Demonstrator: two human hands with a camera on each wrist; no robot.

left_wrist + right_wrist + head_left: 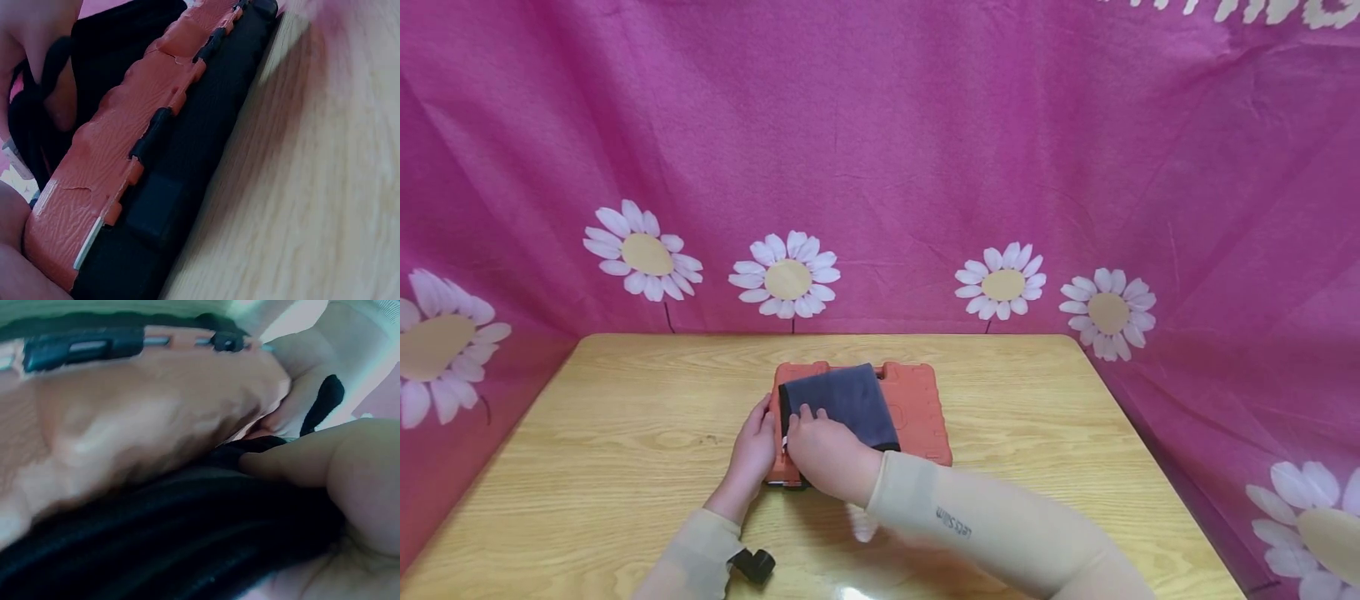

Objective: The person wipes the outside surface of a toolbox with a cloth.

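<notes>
An orange plastic case (917,408) lies flat in the middle of a wooden table (625,417). A folded dark cloth (850,404) lies on its lid. My left hand (752,450) holds the case's left edge; in the left wrist view its skin (12,250) touches the orange lid (125,144) above the black lower half (200,144). My right hand (820,446) reaches across and pinches the cloth's near left corner. Its thumb (325,462) presses on the dark cloth (156,537) against the case (125,406).
A pink curtain with white daisies (880,167) hangs behind and along both sides of the table. A black strap (752,564) sits on my left wrist. Bare wood lies to the left, right and front of the case.
</notes>
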